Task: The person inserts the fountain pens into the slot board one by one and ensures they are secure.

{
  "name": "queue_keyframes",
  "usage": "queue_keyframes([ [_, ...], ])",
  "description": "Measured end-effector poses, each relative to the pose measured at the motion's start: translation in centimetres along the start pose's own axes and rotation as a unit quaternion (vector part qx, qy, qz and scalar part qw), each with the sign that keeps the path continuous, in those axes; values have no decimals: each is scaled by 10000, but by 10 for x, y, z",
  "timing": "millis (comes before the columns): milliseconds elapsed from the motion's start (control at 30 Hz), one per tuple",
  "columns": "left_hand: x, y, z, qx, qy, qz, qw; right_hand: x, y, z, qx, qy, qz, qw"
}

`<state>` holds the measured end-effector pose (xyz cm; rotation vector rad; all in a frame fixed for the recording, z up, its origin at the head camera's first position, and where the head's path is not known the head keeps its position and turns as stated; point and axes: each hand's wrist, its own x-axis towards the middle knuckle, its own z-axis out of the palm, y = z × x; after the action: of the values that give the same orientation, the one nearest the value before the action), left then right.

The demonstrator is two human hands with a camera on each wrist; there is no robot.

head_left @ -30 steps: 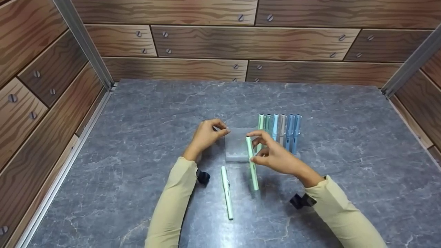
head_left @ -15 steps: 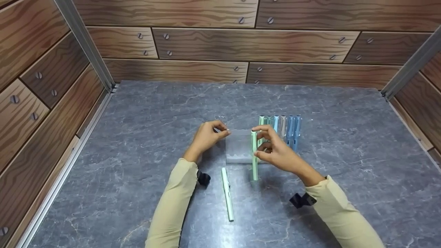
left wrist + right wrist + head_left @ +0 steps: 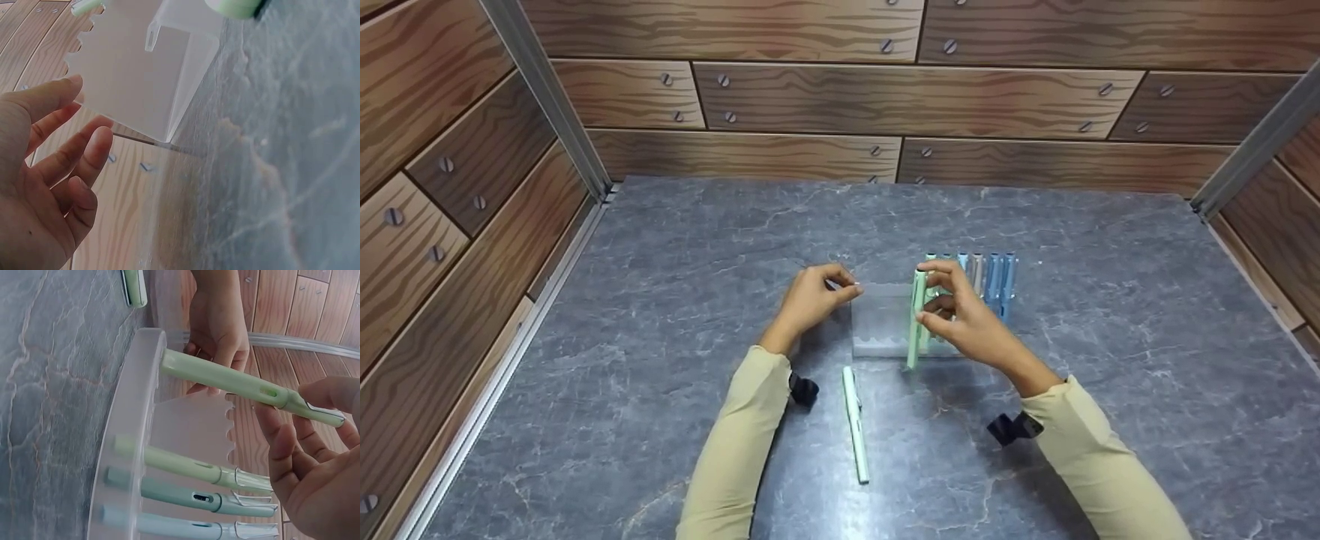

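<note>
A frosted, clear pen stand [image 3: 880, 322] with a notched upper edge sits mid-table. The thumb and fingers of my left hand [image 3: 815, 298] pinch its top left corner; the left wrist view shows the thumb [image 3: 59, 93] right at the notched edge. My right hand [image 3: 960, 315] grips a light green pen [image 3: 225, 381] by its clip end. In the right wrist view the pen's lower end overlaps the stand's front lip [image 3: 147, 354]. Beside it a row of pens stands in the holder, among them a green one [image 3: 180, 462], a teal one [image 3: 174, 492] and a pale blue one [image 3: 177, 524].
Another light green pen [image 3: 855, 424] lies on the grey marbled table [image 3: 660, 420] between the forearms. Farther right in the stand are a grey-brown pen [image 3: 977, 274] and blue pens [image 3: 994, 277]. Wood-patterned walls [image 3: 802, 97] surround the table.
My right hand has carried the light green pen away from me and slightly right, up to the stand, and its tilt has changed. My left hand stays at the stand's corner.
</note>
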<state>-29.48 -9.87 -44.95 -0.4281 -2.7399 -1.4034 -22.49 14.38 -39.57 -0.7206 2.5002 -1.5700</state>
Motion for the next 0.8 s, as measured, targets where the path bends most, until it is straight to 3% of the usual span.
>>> queue_keyframes([
  [367,0,-1,0,-45,-34,44,10000,7,8,0,-95,566,-180,9982],
  [800,0,0,1,-1,-31,37,10000,12,17,7,-523,1096,-856,9889],
])
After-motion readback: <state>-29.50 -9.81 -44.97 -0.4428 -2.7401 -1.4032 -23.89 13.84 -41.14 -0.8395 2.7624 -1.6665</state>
